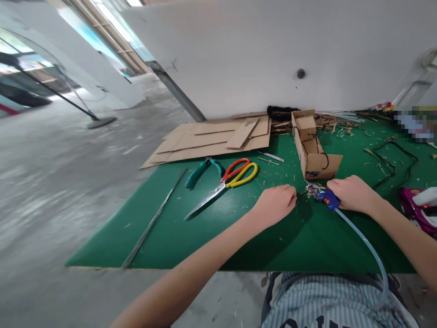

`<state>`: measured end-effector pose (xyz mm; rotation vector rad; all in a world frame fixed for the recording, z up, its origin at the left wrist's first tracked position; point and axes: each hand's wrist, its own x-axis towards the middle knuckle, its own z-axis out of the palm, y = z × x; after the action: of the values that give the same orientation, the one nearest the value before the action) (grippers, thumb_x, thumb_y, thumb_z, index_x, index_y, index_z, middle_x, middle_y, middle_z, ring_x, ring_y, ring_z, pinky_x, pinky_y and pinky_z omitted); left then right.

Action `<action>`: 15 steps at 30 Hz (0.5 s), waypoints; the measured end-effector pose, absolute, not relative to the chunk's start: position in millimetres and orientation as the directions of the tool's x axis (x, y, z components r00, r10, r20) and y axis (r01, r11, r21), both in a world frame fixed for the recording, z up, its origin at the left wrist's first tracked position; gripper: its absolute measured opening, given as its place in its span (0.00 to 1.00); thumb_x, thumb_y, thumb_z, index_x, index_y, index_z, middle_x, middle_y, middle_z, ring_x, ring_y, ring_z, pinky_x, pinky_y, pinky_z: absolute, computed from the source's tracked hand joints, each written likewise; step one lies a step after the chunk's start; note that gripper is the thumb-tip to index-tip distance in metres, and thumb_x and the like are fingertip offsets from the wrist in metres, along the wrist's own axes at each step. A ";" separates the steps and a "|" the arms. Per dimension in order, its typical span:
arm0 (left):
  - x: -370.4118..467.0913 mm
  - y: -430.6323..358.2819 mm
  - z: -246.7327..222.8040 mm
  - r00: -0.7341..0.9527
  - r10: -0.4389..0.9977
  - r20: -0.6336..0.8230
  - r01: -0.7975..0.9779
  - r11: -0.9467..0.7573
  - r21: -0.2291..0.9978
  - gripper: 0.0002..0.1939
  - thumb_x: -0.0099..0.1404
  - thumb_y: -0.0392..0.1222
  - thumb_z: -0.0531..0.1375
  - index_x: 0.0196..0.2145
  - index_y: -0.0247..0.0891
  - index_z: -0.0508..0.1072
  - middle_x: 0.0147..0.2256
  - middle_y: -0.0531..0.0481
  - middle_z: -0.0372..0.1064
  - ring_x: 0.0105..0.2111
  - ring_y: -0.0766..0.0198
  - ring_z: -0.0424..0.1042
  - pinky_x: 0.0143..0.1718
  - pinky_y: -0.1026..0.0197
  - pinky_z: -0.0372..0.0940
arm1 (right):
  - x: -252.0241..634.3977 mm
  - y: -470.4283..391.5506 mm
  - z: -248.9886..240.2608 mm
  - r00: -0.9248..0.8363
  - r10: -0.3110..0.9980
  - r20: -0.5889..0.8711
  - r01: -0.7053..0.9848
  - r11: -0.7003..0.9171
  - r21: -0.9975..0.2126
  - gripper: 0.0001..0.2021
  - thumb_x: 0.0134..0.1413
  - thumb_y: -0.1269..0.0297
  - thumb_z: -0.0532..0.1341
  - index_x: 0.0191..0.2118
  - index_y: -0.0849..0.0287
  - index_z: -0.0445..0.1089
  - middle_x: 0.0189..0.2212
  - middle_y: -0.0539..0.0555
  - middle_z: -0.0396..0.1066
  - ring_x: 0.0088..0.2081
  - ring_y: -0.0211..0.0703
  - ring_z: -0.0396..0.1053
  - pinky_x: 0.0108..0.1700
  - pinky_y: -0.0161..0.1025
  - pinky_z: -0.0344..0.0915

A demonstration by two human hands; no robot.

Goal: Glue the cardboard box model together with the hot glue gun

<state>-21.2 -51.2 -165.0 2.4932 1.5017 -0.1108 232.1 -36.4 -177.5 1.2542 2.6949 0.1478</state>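
Over the front right of the green table, my right hand (351,195) is closed around the handle of a blue glue gun (328,199). A long translucent glue stick (365,246) bends out of its back and down toward my lap. Bits of dry straw-like fibre (311,189) cling about the nozzle. Facing it, my left hand (275,205) pinches a thin dark twig-like piece (302,194) whose far end reaches the nozzle. Just behind the gun stands an open cardboard box (321,165) with black cord in it.
Left of my hands lie scissors (223,186) with red and yellow handles, green-handled pliers (198,174) and a bundle of thin wires (155,218). Flat cardboard (205,139) and dry stalks (329,123) line the back. A magenta device (419,214) and black cable (392,155) are at right.
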 end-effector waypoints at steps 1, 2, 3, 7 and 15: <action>-23.9 -55.3 -161.7 0.466 0.862 -0.199 0.884 -0.443 0.150 0.11 0.69 0.38 0.50 0.36 0.37 0.72 0.39 0.45 0.76 0.38 0.58 0.75 0.32 0.60 0.59 | 232.3 -36.5 -178.2 -0.632 0.768 -0.104 0.751 0.640 0.163 0.08 0.59 0.64 0.60 0.42 0.61 0.69 0.37 0.58 0.78 0.34 0.49 0.78 0.28 0.40 0.50; -27.2 -60.2 -157.8 0.457 0.863 -0.216 0.889 -0.434 0.149 0.11 0.68 0.38 0.50 0.35 0.37 0.71 0.38 0.46 0.76 0.37 0.58 0.74 0.30 0.60 0.58 | 232.5 -36.6 -178.9 -0.631 0.769 -0.099 0.751 0.638 0.168 0.07 0.59 0.64 0.60 0.42 0.61 0.69 0.37 0.58 0.78 0.34 0.49 0.78 0.28 0.40 0.49; -31.0 -65.9 -153.4 0.446 0.864 -0.235 0.894 -0.420 0.154 0.10 0.67 0.38 0.50 0.34 0.38 0.71 0.38 0.46 0.76 0.35 0.59 0.74 0.29 0.60 0.56 | 232.6 -36.8 -179.3 -0.631 0.770 -0.096 0.752 0.637 0.170 0.07 0.59 0.64 0.60 0.41 0.61 0.68 0.37 0.58 0.78 0.34 0.49 0.78 0.27 0.40 0.48; -50.6 -97.7 -134.9 0.437 0.831 -0.343 0.894 -0.360 0.268 0.07 0.64 0.38 0.52 0.31 0.39 0.69 0.35 0.50 0.75 0.31 0.62 0.70 0.30 0.60 0.55 | 232.7 -37.2 -180.1 -0.628 0.773 -0.094 0.754 0.634 0.174 0.08 0.59 0.64 0.60 0.41 0.61 0.68 0.37 0.58 0.77 0.33 0.49 0.78 0.27 0.40 0.45; -86.9 -187.7 -133.1 0.372 0.611 -0.699 0.928 -0.222 0.300 0.09 0.63 0.41 0.51 0.33 0.43 0.70 0.31 0.49 0.74 0.29 0.58 0.72 0.26 0.60 0.54 | 234.2 -37.1 -182.1 -0.620 0.781 -0.068 0.766 0.622 0.163 0.08 0.60 0.63 0.60 0.41 0.61 0.68 0.36 0.59 0.77 0.33 0.48 0.76 0.28 0.40 0.44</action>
<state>-86.9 -187.7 -133.1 1.9362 1.3280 -0.5796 234.2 -37.1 -182.1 1.2987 2.7086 0.1780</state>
